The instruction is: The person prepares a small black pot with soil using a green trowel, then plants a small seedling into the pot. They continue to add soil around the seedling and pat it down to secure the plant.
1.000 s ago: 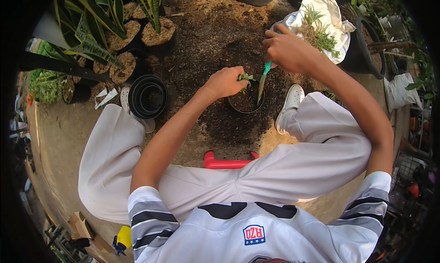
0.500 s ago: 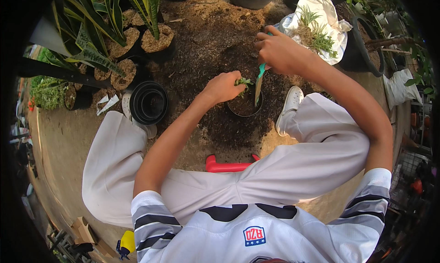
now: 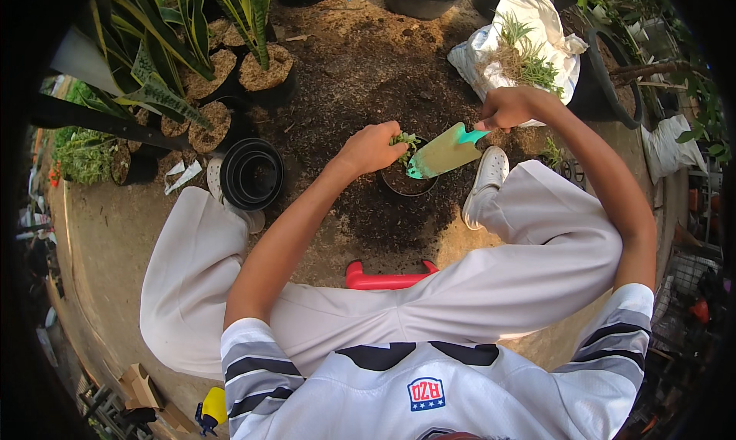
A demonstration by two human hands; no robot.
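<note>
A small black pot (image 3: 392,189) stands on the soil heap in front of me, with dark soil inside. My left hand (image 3: 369,146) is closed at the pot's left side, its fingertips pinching a small green seedling (image 3: 405,142) over the rim. Off to the pot's right, my right hand (image 3: 509,108) grips the handle of a garden trowel (image 3: 445,152). The trowel's broad, worn, turquoise-edged blade points left, its tip above the pot and close to the seedling. Blade and left fingers hide part of the pot's opening.
Nested black pots (image 3: 250,175) stand by my left foot, with potted snake plants (image 3: 265,68) behind them. Bare-rooted green plants (image 3: 529,64) lie on a white sack (image 3: 567,45) at the far right. A red plastic stool (image 3: 389,279) lies close to my legs.
My right hand has moved right and toward me. The trowel, earlier edge-on with its tip down in the pot, now lies broadside across it. My left hand has stayed with the seedling.
</note>
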